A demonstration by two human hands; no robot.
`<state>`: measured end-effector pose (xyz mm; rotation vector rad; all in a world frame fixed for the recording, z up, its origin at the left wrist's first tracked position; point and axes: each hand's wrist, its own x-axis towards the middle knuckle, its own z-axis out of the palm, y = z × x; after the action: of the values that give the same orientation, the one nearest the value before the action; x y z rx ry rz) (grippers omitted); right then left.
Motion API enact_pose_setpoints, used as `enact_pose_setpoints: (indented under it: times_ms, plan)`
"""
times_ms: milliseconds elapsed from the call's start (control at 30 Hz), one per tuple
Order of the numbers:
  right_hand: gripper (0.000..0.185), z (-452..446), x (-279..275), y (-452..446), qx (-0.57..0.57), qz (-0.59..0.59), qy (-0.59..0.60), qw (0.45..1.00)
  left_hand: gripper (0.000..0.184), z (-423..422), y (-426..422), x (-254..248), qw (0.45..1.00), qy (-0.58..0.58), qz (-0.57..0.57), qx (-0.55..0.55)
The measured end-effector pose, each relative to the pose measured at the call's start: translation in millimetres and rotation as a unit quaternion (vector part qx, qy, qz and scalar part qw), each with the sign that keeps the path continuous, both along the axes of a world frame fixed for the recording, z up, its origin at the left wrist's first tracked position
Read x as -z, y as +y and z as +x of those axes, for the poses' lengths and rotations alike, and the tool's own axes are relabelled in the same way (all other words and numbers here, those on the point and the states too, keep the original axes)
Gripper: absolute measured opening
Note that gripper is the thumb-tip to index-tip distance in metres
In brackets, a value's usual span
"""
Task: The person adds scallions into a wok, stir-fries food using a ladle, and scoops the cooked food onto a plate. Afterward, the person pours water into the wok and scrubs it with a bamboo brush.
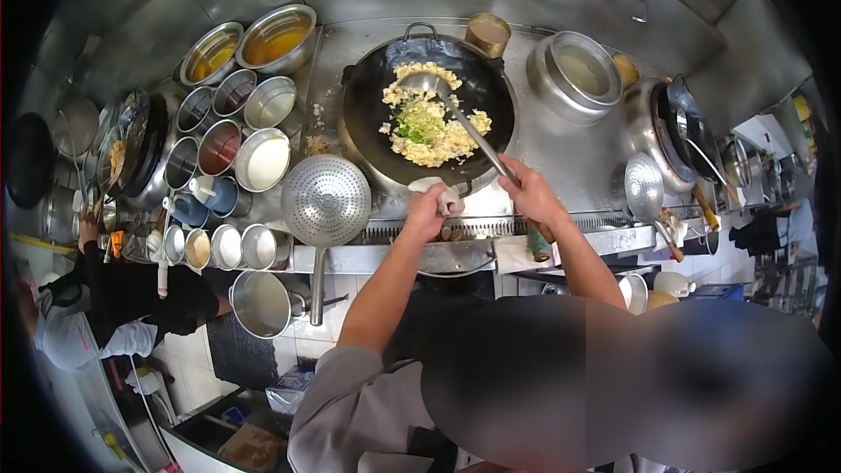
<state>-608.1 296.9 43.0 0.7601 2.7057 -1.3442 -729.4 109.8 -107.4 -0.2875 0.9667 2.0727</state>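
A black wok (pixel 363 114) sits on the stove and holds what looks like fried rice (pixel 442 144) with egg bits and chopped greens in the middle. My left hand (pixel 427 213) is closed round a folded cloth (pixel 449 202) at the wok's near edge; the handle under it is mostly hidden. In my right hand (pixel 534 195) is the long handle of a ladle (pixel 424 82). The ladle's bowl rests in the rice toward the far side of the wok.
Left of the wok lies a perforated strainer (pixel 327 197), beside several metal seasoning pots (pixel 265 162) and two large bowls (pixel 277 38) of yellowish liquid. A metal pot (pixel 578 74) and a tin can (pixel 488 33) stand behind. Another person (pixel 131 307) works at far left.
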Motion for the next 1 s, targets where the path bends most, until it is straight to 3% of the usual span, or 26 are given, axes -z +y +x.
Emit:
enact_pose_setpoints:
  times_ms: [233,300,333,367,433,500,567,633,767,900,1000]
  plan:
    - [0.055,-80,15,2,0.104,-0.121,0.065,0.985,0.025,-2,-3,-2,1.000,0.018,-0.016,0.003]
    - [0.054,-103,37,3,0.139,-0.288,0.051,0.946,0.023,-3,-4,2,0.998,0.041,-0.039,0.021]
    - [0.054,-99,44,3,0.066,-0.271,0.023,0.960,0.021,-4,-5,5,0.998,0.050,-0.041,0.024]
    - [0.054,-88,52,1,0.067,-0.272,0.024,0.960,0.021,-5,-5,9,0.998,0.050,-0.041,0.025]
    - [0.054,-51,77,2,-0.031,-0.087,0.011,0.996,0.020,-7,-6,12,0.997,0.047,-0.047,0.037]
    - [0.054,-3,118,45,-0.172,0.212,0.149,0.950,0.019,-6,-4,16,0.998,0.045,-0.037,0.021]
    - [0.053,42,46,44,-0.132,0.280,-0.124,0.943,0.017,-7,-2,16,0.999,0.041,-0.025,0.006]
    - [0.053,69,-1,43,-0.128,0.365,-0.145,0.911,0.026,-9,-9,16,0.999,0.043,-0.004,0.014]
    - [0.052,98,-87,30,-0.104,0.463,-0.139,0.869,0.018,-9,-13,11,0.999,0.030,0.013,0.009]
    - [0.047,110,-179,-9,-0.064,0.460,-0.131,0.876,0.018,-13,-12,24,0.999,0.040,0.014,0.023]
    - [0.046,107,-186,-22,-0.042,0.447,-0.201,0.871,0.017,-11,-10,12,0.999,0.031,0.004,0.025]
